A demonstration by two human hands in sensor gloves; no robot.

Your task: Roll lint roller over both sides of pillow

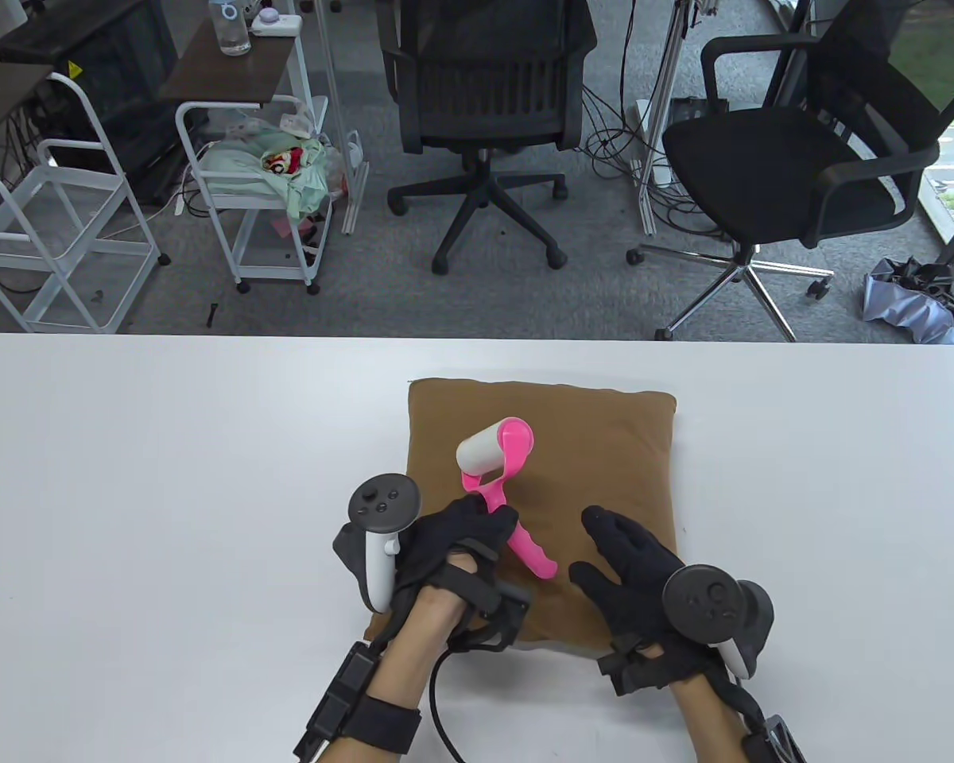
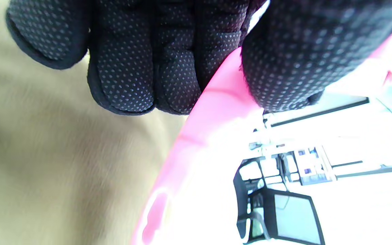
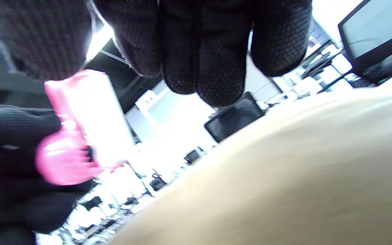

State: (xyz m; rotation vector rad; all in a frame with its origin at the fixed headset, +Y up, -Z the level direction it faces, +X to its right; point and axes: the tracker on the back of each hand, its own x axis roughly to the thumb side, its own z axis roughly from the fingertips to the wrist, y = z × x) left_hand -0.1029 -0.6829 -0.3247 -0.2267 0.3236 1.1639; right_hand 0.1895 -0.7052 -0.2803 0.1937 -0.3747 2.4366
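Observation:
A brown pillow (image 1: 604,453) lies flat on the white table (image 1: 167,477). A lint roller (image 1: 497,461) with a pink handle and a white roll is over the pillow's middle. My left hand (image 1: 453,540) grips the pink handle (image 2: 213,112), the roll end pointing away from me. My right hand (image 1: 628,556) is open, fingers spread, over the pillow's near right part; I cannot tell whether it touches the fabric. In the right wrist view the roller (image 3: 87,126) shows at the left and the pillow (image 3: 301,177) fills the lower right.
Two black office chairs (image 1: 485,103) (image 1: 795,159) stand beyond the table's far edge. White carts (image 1: 262,183) stand at the back left. The pillow's near edge lies close to my wrists.

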